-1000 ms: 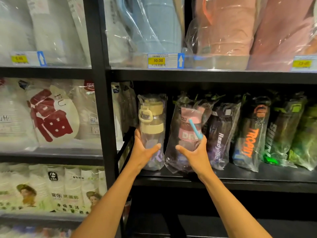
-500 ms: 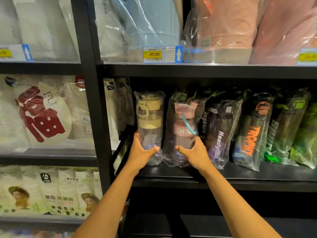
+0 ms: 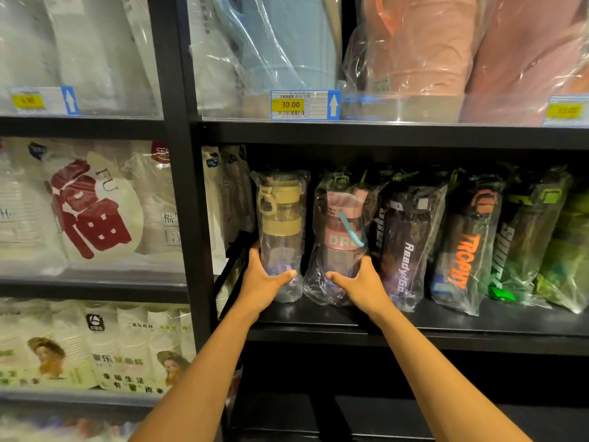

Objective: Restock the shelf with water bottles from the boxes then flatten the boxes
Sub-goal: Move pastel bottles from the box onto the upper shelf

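1. Head view: shop aisle, matte black metal shelf (image 3: 446, 323), with a yellow "30.00" price tag (image 3: 290, 104) on the ledge above.
2. Left hand (image 3: 263, 282) is wrapped round the bottom of a clear tan-lidded water bottle (image 3: 280, 224), which is bagged in crinkly clear plastic and stands upright at the shelf's left end.
3. Right hand (image 3: 363, 282) grips the pink-lidded bottle (image 3: 344, 231) just beside it, bagged too, next to a row of dark glossy-wrapped bottles (image 3: 404, 244).

This is a shop. Black shelves (image 3: 382, 135) are full of new things wrapped in clear plastic bags. Water bottles (image 3: 411, 250) stand side by side in a row. A yellow price tag (image 3: 290, 104) says 30.00. Packs of paper cups (image 3: 134, 346) fill the left side.
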